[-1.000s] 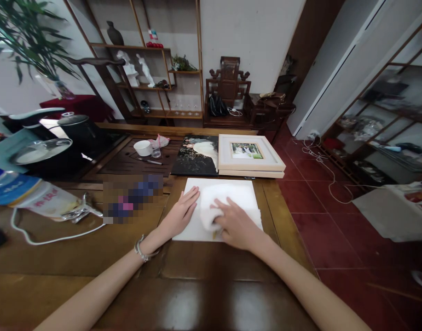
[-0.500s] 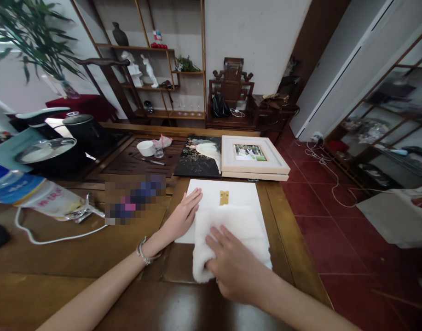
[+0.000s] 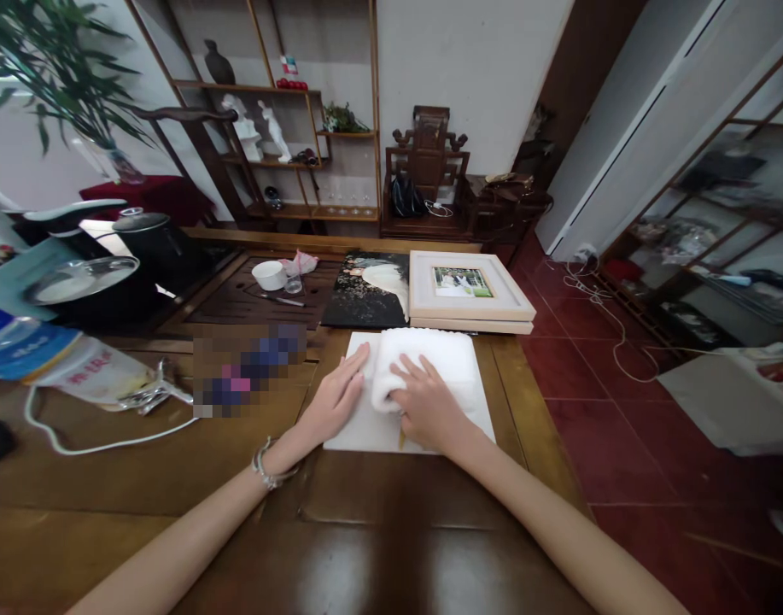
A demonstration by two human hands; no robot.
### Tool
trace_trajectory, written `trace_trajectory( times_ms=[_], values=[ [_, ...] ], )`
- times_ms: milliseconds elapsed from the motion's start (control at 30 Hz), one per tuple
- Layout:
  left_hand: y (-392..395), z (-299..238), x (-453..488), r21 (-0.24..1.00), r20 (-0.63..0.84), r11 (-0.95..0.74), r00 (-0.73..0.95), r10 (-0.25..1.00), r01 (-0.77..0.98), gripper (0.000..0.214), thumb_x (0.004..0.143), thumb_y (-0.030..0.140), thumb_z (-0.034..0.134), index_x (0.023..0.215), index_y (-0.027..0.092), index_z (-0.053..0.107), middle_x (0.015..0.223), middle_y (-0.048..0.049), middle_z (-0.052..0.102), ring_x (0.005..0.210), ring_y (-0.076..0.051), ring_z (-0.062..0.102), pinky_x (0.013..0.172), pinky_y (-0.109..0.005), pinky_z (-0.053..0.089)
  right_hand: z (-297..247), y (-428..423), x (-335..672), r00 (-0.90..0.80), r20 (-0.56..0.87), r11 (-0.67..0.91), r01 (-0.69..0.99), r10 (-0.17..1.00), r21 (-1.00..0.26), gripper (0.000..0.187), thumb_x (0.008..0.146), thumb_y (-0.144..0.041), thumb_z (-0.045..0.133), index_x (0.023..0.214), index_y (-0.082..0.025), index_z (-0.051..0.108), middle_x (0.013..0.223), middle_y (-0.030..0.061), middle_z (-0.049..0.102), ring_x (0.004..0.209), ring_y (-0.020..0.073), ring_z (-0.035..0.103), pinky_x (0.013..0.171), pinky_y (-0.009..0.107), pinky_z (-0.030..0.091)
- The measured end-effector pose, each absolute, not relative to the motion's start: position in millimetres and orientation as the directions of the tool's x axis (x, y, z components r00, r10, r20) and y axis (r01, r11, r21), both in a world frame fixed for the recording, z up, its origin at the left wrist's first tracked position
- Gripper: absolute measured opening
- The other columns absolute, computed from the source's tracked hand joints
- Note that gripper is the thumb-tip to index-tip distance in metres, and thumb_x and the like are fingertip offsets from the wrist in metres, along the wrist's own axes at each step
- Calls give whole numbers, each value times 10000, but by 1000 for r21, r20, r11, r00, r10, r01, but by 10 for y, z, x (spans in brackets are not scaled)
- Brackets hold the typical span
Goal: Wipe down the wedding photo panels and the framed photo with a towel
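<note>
A folded white towel [image 3: 458, 350] covers the upper part of a flat white board [image 3: 365, 431] lying on the wooden table. My right hand [image 3: 424, 406] grips the towel's left side, fingers spread on top and thumb tucked at the fold. Flat along the board's left edge, fingers stretched out, rests my left hand [image 3: 340, 393]. Just a sliver of the board's gold mark [image 3: 402, 439] shows below my right hand; the rest is hidden.
Beyond the board lie a framed photo [image 3: 423, 290] on another frame and a dark picture panel [image 3: 353, 312]. Left of them are a white bowl [image 3: 269, 275], a plastic bag [image 3: 96, 367], a white cable [image 3: 109, 444] and a lidded pan [image 3: 87, 282]. The table's right edge drops to red floor.
My right hand has pushed the towel away from me, from the board's near edge to its far edge. The near edge is now uncovered. My left hand has stayed nearly in place.
</note>
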State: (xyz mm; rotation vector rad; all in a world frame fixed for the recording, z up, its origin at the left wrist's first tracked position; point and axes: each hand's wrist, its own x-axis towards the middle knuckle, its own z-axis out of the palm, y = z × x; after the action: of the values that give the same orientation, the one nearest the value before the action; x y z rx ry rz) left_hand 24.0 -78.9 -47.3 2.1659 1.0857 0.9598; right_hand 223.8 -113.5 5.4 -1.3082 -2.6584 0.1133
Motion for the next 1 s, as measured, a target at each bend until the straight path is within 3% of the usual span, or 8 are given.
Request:
trace_trajectory(
  times_ms=[167,300,433,567,800,1000],
  values=[
    [-817,-399,223,743,440,-567,380,814,355,528,963,414,215,1433,176,266,1495,-53,264,1373,-211,237,1143,-388,166,126,-1386,2112,-796,83,795,580,599,-180,251,743,-158,510,920,-146,687,1308,116,530,1295,311,355,1085,498,188],
    [-824,-403,239,736,419,-559,391,819,381,522,967,406,191,1436,185,252,1484,-51,290,1364,-203,262,1142,-402,167,300,-1586,2163,-859,31,831,485,512,-273,281,716,-157,517,948,-140,673,1197,116,609,1200,260,466,1059,429,250],
    [-807,-448,262,692,342,-540,442,829,479,454,959,358,286,1369,200,397,1425,-62,396,1330,-216,334,1134,-468,159,456,-1576,2303,-794,-51,743,586,605,-324,219,681,-118,492,793,-152,678,953,125,687,910,222,604,921,367,372],
    [-775,-491,279,647,346,-551,441,828,527,411,931,298,363,1298,166,492,1355,-101,484,1282,-230,415,1118,-489,207,473,-1352,2420,-638,-69,598,750,767,-281,258,655,-93,445,781,-160,660,753,97,670,774,225,587,773,324,401],
    [-758,-526,290,646,382,-563,420,823,515,410,891,253,426,1284,168,505,1331,-107,512,1271,-239,429,1107,-497,233,416,-835,2445,-472,12,443,818,882,-368,274,634,-91,407,756,-164,641,776,75,668,695,197,557,592,266,313],
    [-769,-485,295,641,382,-574,436,815,510,360,891,215,424,1226,196,557,1260,-91,579,1203,-234,503,1108,-502,214,399,-557,2163,-495,41,467,785,868,-407,338,666,-93,410,877,-189,656,927,53,692,813,199,582,661,247,334]
  ],
)
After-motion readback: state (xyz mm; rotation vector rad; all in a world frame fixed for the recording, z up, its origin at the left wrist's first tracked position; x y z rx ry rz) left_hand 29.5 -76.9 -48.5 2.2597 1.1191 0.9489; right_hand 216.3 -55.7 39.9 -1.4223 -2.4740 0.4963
